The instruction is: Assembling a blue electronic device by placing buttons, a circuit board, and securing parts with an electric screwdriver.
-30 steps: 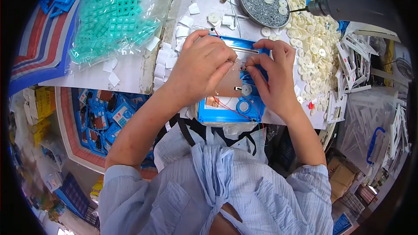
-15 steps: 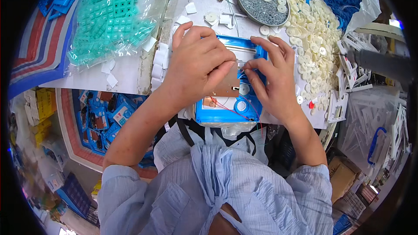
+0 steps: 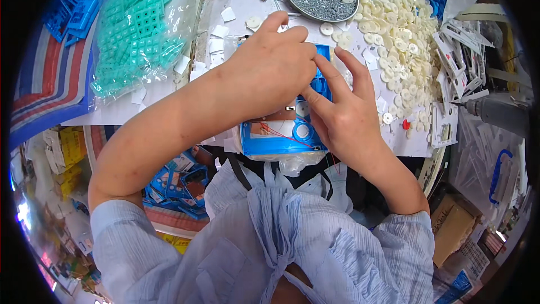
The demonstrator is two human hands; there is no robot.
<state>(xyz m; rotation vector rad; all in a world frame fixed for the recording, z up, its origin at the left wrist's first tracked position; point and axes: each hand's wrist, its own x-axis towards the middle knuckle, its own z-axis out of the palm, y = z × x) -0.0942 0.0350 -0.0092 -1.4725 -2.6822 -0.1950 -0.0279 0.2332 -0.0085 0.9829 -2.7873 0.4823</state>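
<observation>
An open blue plastic casing lies at the table's near edge. A brown circuit board with a small slide switch sits in it, and thin red wires run across its near part. My left hand is bent over the casing's far half, its fingers curled and closed; what they hold is hidden. Against it, my right hand meets the left fingertips over the casing's right side. Its thumb and index finger are drawn in, and another finger is raised. Anything between them is too covered to make out.
A round dish of small screws stands behind the casing. White plastic discs are heaped to its right. Green keypads fill a clear bag at left. A power screwdriver juts in at right. Blue assembled casings fill a container below left.
My left hand has moved right and turned further over the casing, covering more of the board. My right hand has come in close against it. The whole view has shifted slightly.
</observation>
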